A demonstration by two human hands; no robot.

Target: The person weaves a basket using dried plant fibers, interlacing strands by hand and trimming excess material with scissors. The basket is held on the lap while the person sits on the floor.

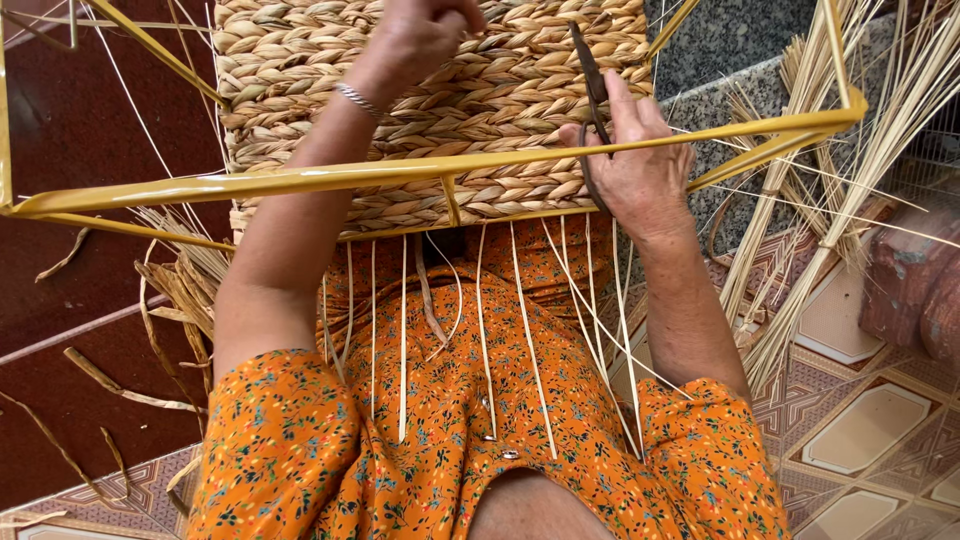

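R. hand: fingers clamped on dark scissors, blades up, handle loop under the palm, pressed against the woven panel. L. hand: fingers curled together at panel's upper part, pinching at the weave; what they grip cannot be told, partly cut off by frame edge. Silver bracelet on L. wrist.

Panel: thick braided straw-coloured fibre, rows approx. horizontal, fixed inside a yellow metal frame; one frame bar crosses in front of both forearms. Panel sits centre-top of view, between the two hands, above the lap.

Thin pale stakes hang loose from panel's lower edge, lying over an orange floral dress. Some stakes cross each other toward R. side.

Surroundings: bundle of pale reeds leaning R. of frame, near R. arm. Loose dried fibre scraps L. of the lap on dark red floor. Patterned tiles lower R.
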